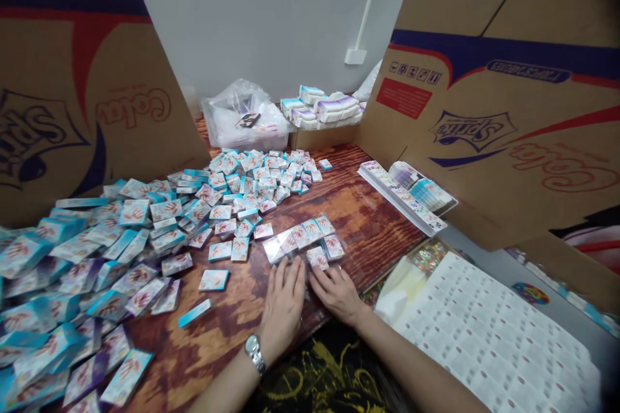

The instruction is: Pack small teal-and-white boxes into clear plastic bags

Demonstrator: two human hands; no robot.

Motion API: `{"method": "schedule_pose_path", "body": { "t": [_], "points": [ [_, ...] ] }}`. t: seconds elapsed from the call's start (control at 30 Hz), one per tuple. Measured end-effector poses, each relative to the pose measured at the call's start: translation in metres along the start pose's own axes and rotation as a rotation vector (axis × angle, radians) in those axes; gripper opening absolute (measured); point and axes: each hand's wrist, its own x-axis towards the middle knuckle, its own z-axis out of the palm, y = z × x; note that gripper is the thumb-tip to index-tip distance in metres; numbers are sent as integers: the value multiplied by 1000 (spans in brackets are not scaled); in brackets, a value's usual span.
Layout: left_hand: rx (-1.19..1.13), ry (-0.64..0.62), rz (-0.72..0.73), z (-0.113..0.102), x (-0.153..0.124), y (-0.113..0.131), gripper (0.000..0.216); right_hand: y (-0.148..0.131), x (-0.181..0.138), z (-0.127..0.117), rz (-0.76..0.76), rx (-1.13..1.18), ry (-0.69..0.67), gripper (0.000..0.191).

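I see a heap of small packs (87,258) across the wooden table (368,219), cardboard walls either side. My left hand (283,306) and right hand (336,293) lie flat, holding nothing, fingertips at a packet row (303,239). The pack print is too blurred to read.

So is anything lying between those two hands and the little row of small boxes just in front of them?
Nothing visible does. The left hand and the right hand rest flat on the wooden table, and their fingertips reach the near edge of the row of small boxes. The big pile of boxes lies off to the left.
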Motion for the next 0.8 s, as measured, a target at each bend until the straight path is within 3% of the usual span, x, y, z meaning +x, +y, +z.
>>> {"method": "schedule_pose_path", "body": {
  "t": [0.17,0.3,0.4,0.5,0.67,0.8],
  "points": [
    [13,-10,23,-4,0,-3,80,18,18,0,18,-9,20,36],
    [100,48,38,-11,1,3,70,22,19,3,19,-47,23,37],
    [147,75,220,-14,-3,18,54,23,17,3,-4,-79,-4,39],
    [146,1,434,-4,-7,35,42,26,19,2,-33,-83,-6,42],
    [200,-197,331,27,-6,40,40,28,24,-2,-58,-142,15,44],
    [209,-260,286,35,-5,37,47,28,24,-3,-68,-224,18,41]
  ]
}}
